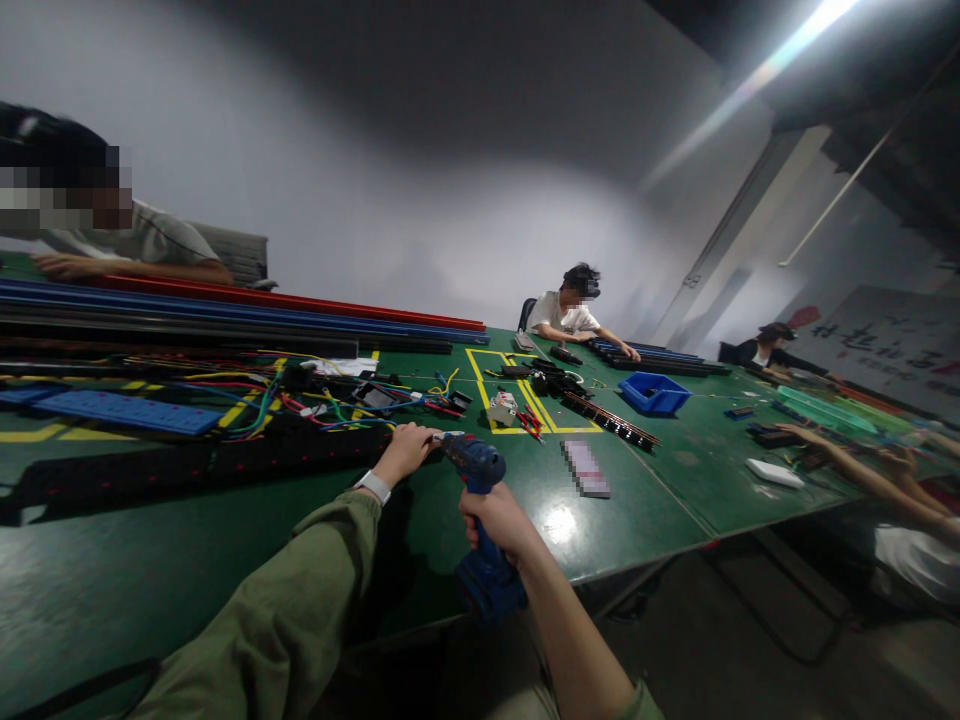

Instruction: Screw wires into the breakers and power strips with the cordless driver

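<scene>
One drill (474,462): at the near edge of the table (645,510), bit tip unclear
Right hand (501,518): wrapped around its grip
Left hand (407,452): beside the bit; cannot tell whether pinching

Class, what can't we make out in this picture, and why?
Head view:
Trigger of the drill: covered by the right hand.
Palm of the left hand: facing away.
Left ends of the blue rails: cut off by the left edge.
Screen of the phone: masked by pixels.
</scene>
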The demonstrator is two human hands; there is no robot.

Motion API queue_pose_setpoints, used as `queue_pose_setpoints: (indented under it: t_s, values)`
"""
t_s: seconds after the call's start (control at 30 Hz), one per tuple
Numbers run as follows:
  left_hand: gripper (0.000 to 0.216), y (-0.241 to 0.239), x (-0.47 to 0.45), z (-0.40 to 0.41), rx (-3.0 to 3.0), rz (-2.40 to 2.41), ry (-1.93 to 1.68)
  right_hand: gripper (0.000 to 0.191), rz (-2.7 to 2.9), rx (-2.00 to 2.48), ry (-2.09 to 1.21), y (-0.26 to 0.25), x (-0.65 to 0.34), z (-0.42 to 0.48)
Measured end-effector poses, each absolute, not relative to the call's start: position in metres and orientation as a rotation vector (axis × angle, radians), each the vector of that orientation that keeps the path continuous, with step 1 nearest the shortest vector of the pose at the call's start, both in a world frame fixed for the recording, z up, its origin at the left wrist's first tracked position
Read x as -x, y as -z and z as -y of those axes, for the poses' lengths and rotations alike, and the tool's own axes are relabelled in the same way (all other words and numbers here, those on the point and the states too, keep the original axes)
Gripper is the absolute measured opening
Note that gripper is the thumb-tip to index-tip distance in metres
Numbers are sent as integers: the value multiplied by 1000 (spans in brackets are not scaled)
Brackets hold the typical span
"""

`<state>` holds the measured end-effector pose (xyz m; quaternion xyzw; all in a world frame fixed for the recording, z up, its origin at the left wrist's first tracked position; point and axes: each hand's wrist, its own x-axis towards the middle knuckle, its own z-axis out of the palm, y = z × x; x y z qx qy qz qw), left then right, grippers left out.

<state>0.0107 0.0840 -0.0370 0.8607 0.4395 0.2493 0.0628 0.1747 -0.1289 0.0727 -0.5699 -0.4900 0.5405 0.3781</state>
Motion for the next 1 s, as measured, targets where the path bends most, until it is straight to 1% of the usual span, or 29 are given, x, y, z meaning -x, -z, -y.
queue_pose_setpoints:
  t_s: [0.53, 1.0]
  values:
    - [34, 41, -10, -88, -2608, -1327, -758, 7, 1229, 1466, -1389, -75, -174, 129]
    - [35, 43, -10, -88, -2619, -1326, -768, 8, 1255, 1458, -1382, -71, -175, 127]
